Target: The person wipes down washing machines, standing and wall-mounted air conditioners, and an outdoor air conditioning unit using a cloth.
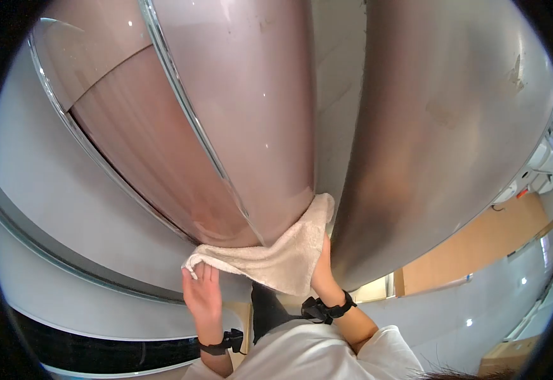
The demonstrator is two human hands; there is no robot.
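Observation:
A beige terry towel (286,256) lies along the near edge of a glossy pink panel (244,95) with chrome trim strips. My left hand (201,292) is at the towel's left corner, fingers pointing up and closed on its folded edge; the fingertips are partly behind the cloth. At the towel's right end is my right hand (322,269), with the cloth bunched up at it. Most of its fingers are hidden behind the towel, between the pink panel and a brushed metal panel (428,139). Both wrists wear black straps.
A narrow gap (340,95) separates the pink and metal panels. Pale curved panels (54,171) and a dark band (86,339) lie to the left. On the right are a wooden surface (473,240), a pale floor (441,323), a cardboard box (507,356) and several white items.

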